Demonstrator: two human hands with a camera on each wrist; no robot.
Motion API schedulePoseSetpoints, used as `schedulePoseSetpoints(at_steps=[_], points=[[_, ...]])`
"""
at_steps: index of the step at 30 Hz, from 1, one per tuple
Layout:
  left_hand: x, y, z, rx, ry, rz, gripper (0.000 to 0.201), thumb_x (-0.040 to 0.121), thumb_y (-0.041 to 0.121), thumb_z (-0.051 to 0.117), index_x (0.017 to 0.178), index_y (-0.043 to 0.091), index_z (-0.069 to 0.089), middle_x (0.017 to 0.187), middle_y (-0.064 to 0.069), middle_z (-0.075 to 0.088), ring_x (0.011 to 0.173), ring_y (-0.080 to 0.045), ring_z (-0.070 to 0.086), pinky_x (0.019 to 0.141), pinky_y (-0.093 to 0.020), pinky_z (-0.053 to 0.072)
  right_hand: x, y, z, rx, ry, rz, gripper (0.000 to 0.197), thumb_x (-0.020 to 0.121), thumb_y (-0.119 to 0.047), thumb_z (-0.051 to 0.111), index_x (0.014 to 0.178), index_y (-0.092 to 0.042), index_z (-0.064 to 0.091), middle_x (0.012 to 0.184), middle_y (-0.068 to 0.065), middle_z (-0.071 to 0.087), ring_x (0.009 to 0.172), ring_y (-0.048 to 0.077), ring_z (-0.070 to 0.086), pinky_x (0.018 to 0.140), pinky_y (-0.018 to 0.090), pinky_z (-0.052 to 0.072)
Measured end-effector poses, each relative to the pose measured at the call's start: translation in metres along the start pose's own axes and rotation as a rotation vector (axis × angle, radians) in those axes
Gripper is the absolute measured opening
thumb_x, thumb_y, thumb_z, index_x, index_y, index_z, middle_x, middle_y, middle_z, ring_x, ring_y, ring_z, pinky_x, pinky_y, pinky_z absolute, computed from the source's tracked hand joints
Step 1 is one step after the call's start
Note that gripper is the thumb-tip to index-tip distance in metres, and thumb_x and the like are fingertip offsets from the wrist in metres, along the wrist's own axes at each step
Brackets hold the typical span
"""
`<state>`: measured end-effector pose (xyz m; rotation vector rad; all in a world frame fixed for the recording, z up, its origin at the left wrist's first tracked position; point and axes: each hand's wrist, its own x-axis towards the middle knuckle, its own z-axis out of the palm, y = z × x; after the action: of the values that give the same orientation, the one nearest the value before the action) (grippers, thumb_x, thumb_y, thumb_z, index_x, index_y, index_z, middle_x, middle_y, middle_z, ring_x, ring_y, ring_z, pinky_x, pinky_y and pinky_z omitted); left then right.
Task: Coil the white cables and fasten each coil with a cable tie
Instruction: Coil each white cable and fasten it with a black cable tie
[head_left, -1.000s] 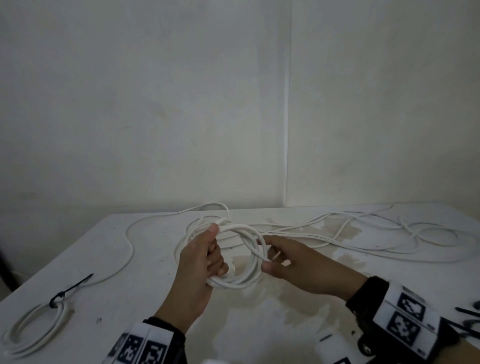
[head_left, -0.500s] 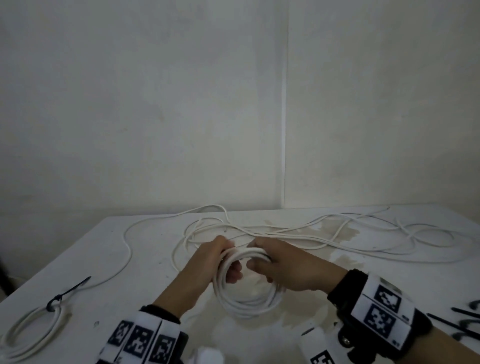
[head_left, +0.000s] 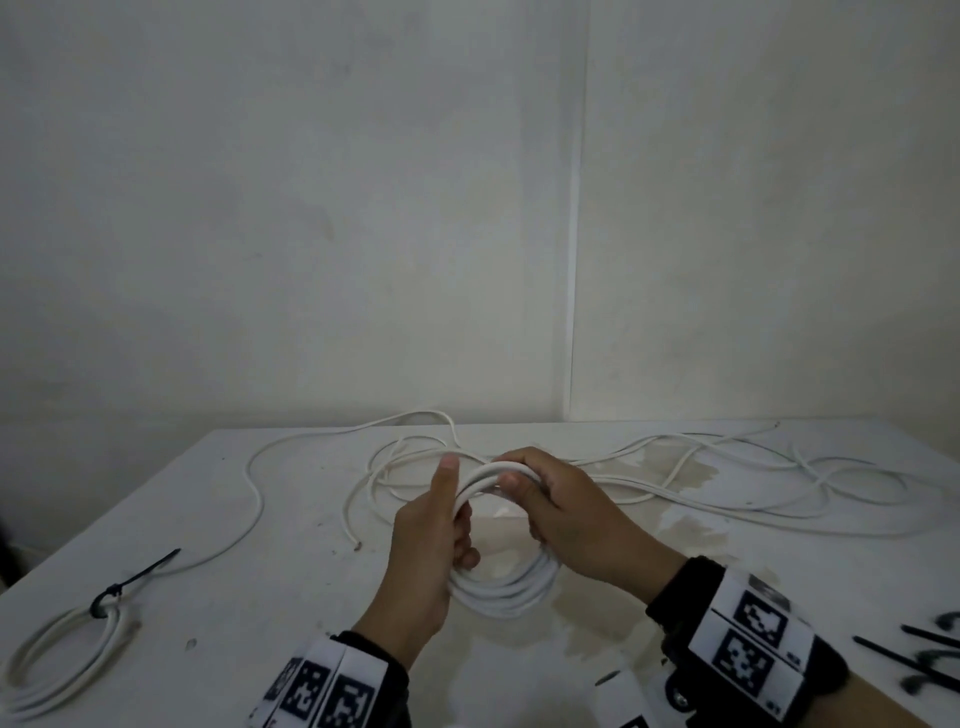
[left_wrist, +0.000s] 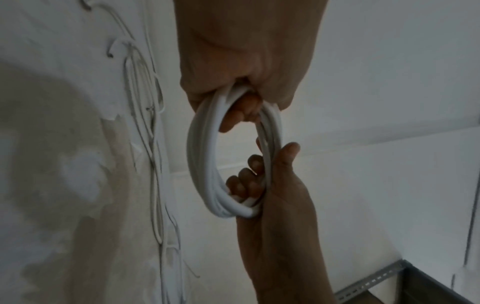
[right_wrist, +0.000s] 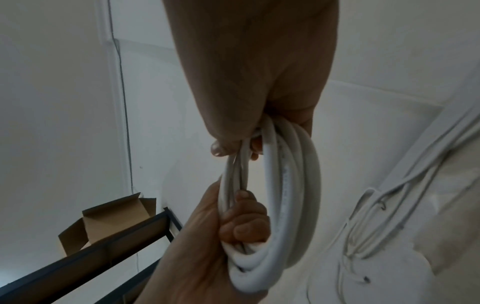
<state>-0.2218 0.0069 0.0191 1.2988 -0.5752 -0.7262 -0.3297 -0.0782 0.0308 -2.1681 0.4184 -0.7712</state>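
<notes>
Here the white coil (head_left: 501, 587) is clasped on opposite sides by both grips, left hand (head_left: 426, 540) and right hand (head_left: 576, 514); spare black cable ties (head_left: 904, 657) lie nearer the right.

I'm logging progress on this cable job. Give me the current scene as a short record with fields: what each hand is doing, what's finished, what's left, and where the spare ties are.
left hand: grips the near-left side of the coil
right hand: grips the coil's far side
coil state: several loops, held over the table, no tie on it
finished: tied coil at the table's left edge, black tie around it
left to do: loose cable spread across the far right of the table
spare ties: black, near right edge
</notes>
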Motion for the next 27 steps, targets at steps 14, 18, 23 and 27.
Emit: schedulePoseSetpoints(at_steps=[14, 18, 23, 27], points=[[-0.01, 0.011, 0.009, 0.071, -0.079, -0.017, 0.041, 0.089, 0.029, 0.055, 0.053, 0.015, 0.042, 0.042, 0.006, 0.031, 0.034, -0.007, 0.025, 0.037, -0.02, 0.026, -0.005, -0.002, -0.01, 0.062, -0.012, -0.029, 0.015, 0.096, -0.027, 0.041, 0.108, -0.026, 0.051, 0.071, -0.014, 0.054, 0.058, -0.005, 0.052, 0.061, 0.01, 0.039], [-0.007, 0.01, 0.011, -0.001, -0.031, -0.015, 0.036, 0.089, 0.027, 0.054, 0.056, 0.015, 0.043, 0.047, 0.003, 0.031, 0.034, -0.007, 0.025, 0.038, -0.021, 0.026, -0.011, 0.002, -0.007, 0.057, 0.03, -0.072, 0.036, 0.089, -0.039, 0.038, 0.124, -0.035, 0.04, 0.084, -0.018, 0.051, 0.066, -0.002, 0.054, 0.069, 0.011, 0.042], [-0.003, 0.006, 0.007, 0.083, -0.185, -0.036, 0.041, 0.092, 0.031, 0.047, 0.055, 0.013, 0.048, 0.044, 0.002, 0.036, 0.037, -0.01, 0.033, 0.044, -0.023, 0.035, -0.012, 0.012, -0.004, -0.106, 0.162, -0.231, 0.055, 0.089, -0.051, 0.034, 0.129, -0.017, 0.049, 0.082, -0.02, 0.044, 0.078, -0.013, 0.049, 0.074, 0.004, 0.035], [0.002, 0.014, 0.004, 0.282, -0.265, -0.041, 0.041, 0.094, 0.029, 0.04, 0.066, 0.007, 0.06, 0.05, -0.001, 0.053, 0.044, -0.014, 0.049, 0.051, -0.025, 0.043, -0.014, 0.016, -0.004, -0.141, 0.19, -0.29, 0.062, 0.089, -0.054, 0.031, 0.124, -0.009, 0.056, 0.082, -0.019, 0.046, 0.081, -0.013, 0.046, 0.077, 0.002, 0.033]])
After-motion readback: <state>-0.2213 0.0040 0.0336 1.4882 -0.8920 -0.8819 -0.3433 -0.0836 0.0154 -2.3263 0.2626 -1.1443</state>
